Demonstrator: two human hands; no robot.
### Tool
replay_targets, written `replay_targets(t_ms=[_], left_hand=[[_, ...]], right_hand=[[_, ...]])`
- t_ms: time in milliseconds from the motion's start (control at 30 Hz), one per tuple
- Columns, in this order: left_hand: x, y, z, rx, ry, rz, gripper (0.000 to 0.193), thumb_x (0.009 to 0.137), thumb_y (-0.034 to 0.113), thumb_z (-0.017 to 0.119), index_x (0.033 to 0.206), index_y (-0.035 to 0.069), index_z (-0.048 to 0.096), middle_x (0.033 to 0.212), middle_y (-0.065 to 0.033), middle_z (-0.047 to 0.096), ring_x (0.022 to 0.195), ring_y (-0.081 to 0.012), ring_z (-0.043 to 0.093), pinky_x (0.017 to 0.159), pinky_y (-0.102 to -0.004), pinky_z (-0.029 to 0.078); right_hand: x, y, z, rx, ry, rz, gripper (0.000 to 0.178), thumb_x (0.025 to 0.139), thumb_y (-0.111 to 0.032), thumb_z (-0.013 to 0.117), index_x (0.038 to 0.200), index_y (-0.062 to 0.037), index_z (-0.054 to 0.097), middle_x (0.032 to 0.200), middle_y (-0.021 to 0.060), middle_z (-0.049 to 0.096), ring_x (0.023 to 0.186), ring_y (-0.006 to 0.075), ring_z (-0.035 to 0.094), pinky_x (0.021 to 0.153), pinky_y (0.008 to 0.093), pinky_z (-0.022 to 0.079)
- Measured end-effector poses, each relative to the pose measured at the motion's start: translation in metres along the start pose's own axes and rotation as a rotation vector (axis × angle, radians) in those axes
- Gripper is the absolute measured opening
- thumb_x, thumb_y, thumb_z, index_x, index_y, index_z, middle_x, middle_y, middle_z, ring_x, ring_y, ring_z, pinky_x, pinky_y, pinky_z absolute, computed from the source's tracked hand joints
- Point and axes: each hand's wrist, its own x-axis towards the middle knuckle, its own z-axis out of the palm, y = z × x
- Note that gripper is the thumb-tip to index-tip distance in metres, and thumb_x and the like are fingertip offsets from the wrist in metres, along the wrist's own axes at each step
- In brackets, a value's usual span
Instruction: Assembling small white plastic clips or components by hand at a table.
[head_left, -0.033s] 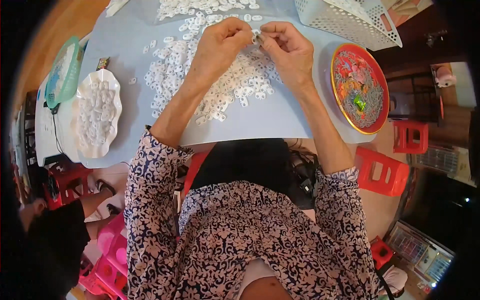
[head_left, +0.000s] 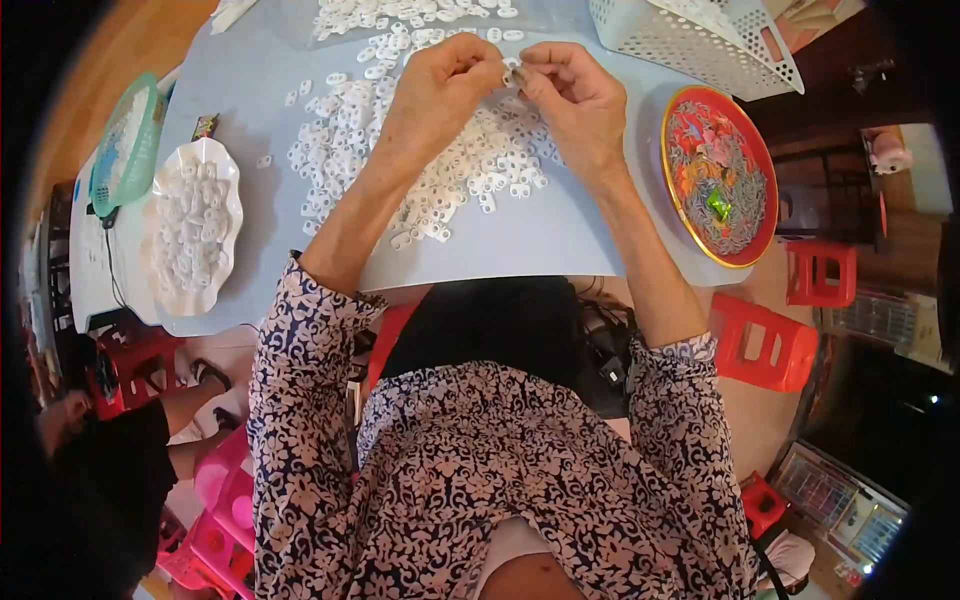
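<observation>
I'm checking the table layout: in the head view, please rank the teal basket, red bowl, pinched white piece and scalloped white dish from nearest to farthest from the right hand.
1. White piece: at the right hand
2. Red bowl: to the right
3. Scalloped white dish: left side
4. Teal basket: farther left

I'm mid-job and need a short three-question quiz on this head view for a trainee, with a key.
1. On which side of the pale blue-grey table is the rounded, gold-rimmed red bowl, the person's left or right?

2. True or false: the wavy-edged white dish holds many small white pieces.

3. Fill in: the bare left hand and bare right hand meet at one small ____ piece, held at the fingertips.

Key: 1. Right. 2. True. 3. White.
</observation>
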Motion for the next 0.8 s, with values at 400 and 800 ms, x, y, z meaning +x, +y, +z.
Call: replay_targets(t_ms=[400, 800], left_hand=[[-0.005, 0.007, 0.009, 0.222, -0.016, 0.103, 0.029, 0.091, 0.025, 0.047, 0.082, 0.000, 0.060, 0.068, -0.0019, 0.057, 0.062, -0.0081, 0.046, 0.058, -0.0235, 0.038], [-0.004, 0.008, 0.006, 0.229, 0.039, 0.026, 0.027, 0.088, 0.020, 0.045, 0.070, 0.002, 0.054, 0.061, 0.0001, 0.046, 0.059, -0.0071, 0.042, 0.052, -0.0236, 0.034]], right_hand=[[0.003, 0.002, 0.004, 0.121, 0.070, -0.059, 0.017, 0.083, -0.002, 0.064, 0.099, 0.0028, 0.060, 0.085, 0.0036, 0.063, 0.074, 0.0079, 0.059, 0.069, 0.0213, 0.049], [0.000, 0.006, 0.004, -0.242, -0.071, -0.190, 0.031, 0.076, -0.005, 0.069, 0.106, -0.0049, 0.062, 0.076, 0.0010, 0.059, 0.066, 0.0084, 0.055, 0.064, 0.0225, 0.050]])
